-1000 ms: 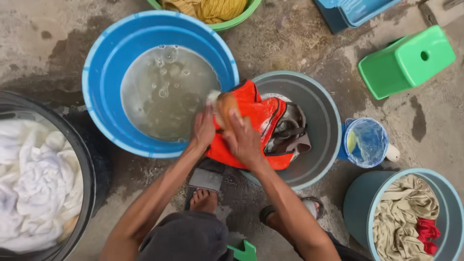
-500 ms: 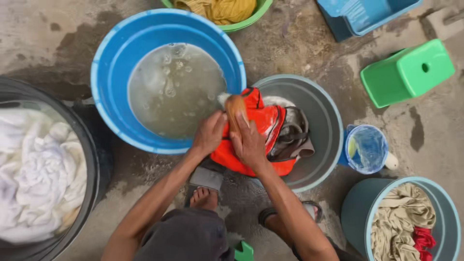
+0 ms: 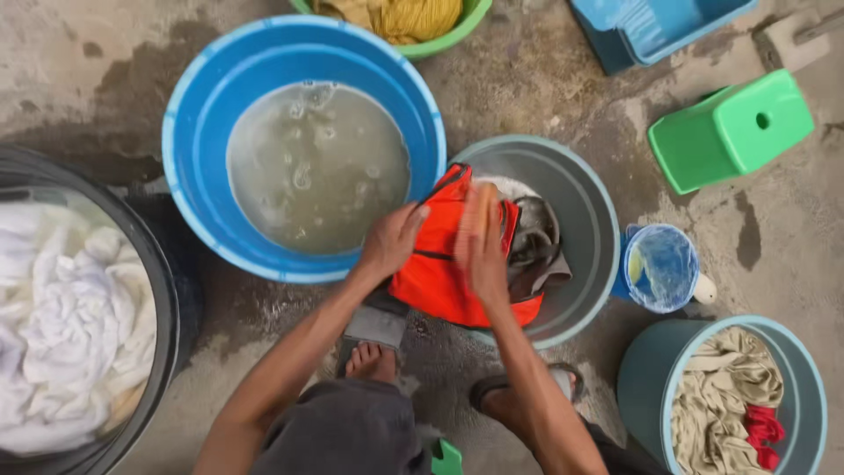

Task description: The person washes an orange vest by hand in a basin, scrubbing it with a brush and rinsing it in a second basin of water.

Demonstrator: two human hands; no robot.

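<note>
An orange-red garment (image 3: 437, 264) with dark trim lies over the near rim of a grey basin (image 3: 587, 211), with dark cloth (image 3: 538, 251) behind it. My left hand (image 3: 391, 239) presses down on the garment's left side. My right hand (image 3: 481, 246) lies on its middle, blurred, fingers closed round a light-coloured object that I cannot identify. The big blue tub (image 3: 202, 149) of cloudy, soapy water sits just left of the basin.
A black tub (image 3: 171, 317) of white laundry is at the left. A small blue scoop (image 3: 661, 268), a green stool (image 3: 731, 130), a teal bucket (image 3: 642, 387) of beige and red cloth, a green bowl (image 3: 440, 40) of yellow cloth and a blue crate (image 3: 655, 31) surround me. My feet (image 3: 374, 359) rest on concrete.
My right hand has slid from the garment's upper left towards its middle. The view has shifted slightly; both hands stay on the garment.
</note>
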